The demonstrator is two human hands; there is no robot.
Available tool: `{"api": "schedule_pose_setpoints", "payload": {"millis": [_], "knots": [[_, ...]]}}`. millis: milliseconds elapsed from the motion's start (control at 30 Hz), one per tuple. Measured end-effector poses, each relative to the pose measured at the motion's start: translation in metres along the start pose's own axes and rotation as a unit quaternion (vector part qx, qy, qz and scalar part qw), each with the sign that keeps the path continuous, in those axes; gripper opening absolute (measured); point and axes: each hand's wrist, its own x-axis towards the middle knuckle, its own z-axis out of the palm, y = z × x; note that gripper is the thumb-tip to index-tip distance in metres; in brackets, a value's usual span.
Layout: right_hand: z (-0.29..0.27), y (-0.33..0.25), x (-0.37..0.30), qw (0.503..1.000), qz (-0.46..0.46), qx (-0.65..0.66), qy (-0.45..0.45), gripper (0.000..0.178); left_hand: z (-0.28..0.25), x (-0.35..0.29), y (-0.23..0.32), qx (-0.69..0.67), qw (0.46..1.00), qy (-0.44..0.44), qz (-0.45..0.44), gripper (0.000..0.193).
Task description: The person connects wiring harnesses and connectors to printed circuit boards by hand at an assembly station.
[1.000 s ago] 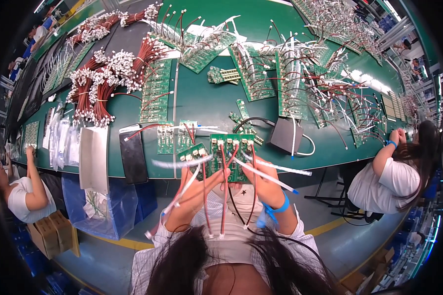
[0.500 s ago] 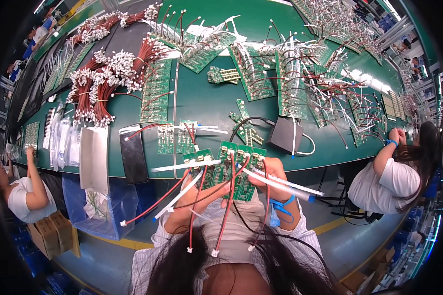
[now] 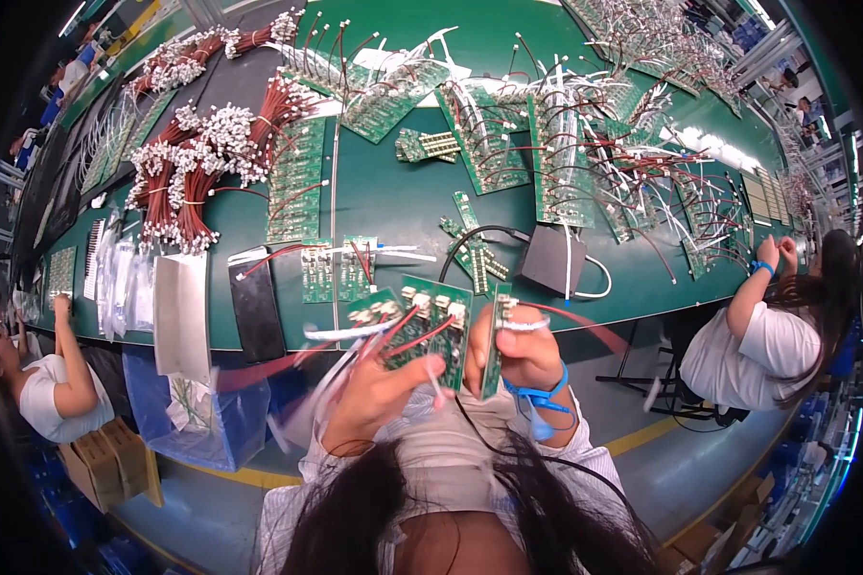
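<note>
My left hand (image 3: pixel 379 398) is closed on green circuit boards (image 3: pixel 422 340), its thumb across their lower front. Red-and-black wires with white plugs and a white ribbon cable (image 3: pixel 350 333) run from the boards, the loose wire ends smeared by motion. To the right, across a small gap, my right hand (image 3: pixel 534 359) pinches a narrow circuit board strip (image 3: pixel 494 350) turned nearly edge-on. A white cable loops over its fingers, and a blurred red wire (image 3: pixel 585 326) trails rightward. A blue wrist strap (image 3: pixel 539 393) circles my right wrist. Both hands are in front of the green table's near edge.
On the green table (image 3: pixel 384 216) lie wired circuit boards (image 3: pixel 561 172), bundled red wires (image 3: pixel 197 201) and a black box (image 3: pixel 551 264) with a cable. A grey metal channel (image 3: pixel 182 316) overhangs a blue bin (image 3: pixel 235 412). Co-workers sit at left and right.
The right-hand strip has come apart from the boards in my left hand and turned edge-on. The left hand's boards have shifted left and tilted, their wires swinging.
</note>
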Motion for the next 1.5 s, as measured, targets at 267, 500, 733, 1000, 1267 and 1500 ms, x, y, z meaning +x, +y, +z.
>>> {"api": "schedule_pose_setpoints", "payload": {"millis": [267,500,733,1000,1267,1500], "knots": [[-0.003,-0.002,0.003,0.959,0.012,-0.247,0.139,0.021,-0.024,0.027,0.035,0.169,0.972,0.153,0.056,0.047],[-0.021,-0.005,0.053,0.753,-0.142,-0.588,0.26,0.018,-0.043,0.009,0.081,0.157,0.956,0.182,0.168,0.025],[-0.029,0.006,0.107,0.667,-0.111,-0.688,0.263,0.023,-0.042,0.016,0.118,0.236,0.922,0.199,0.233,0.018],[-0.064,0.026,0.163,0.67,-0.03,-0.719,0.184,0.025,-0.051,0.033,0.093,0.203,0.955,0.134,0.167,0.028],[-0.024,-0.005,0.105,0.728,-0.204,-0.631,0.172,0.023,-0.045,0.032,0.082,0.19,0.961,0.144,0.139,0.034],[0.01,-0.011,0.076,0.932,-0.058,-0.332,0.138,0.025,-0.033,0.043,0.062,0.227,0.966,0.093,0.078,0.029]]}}
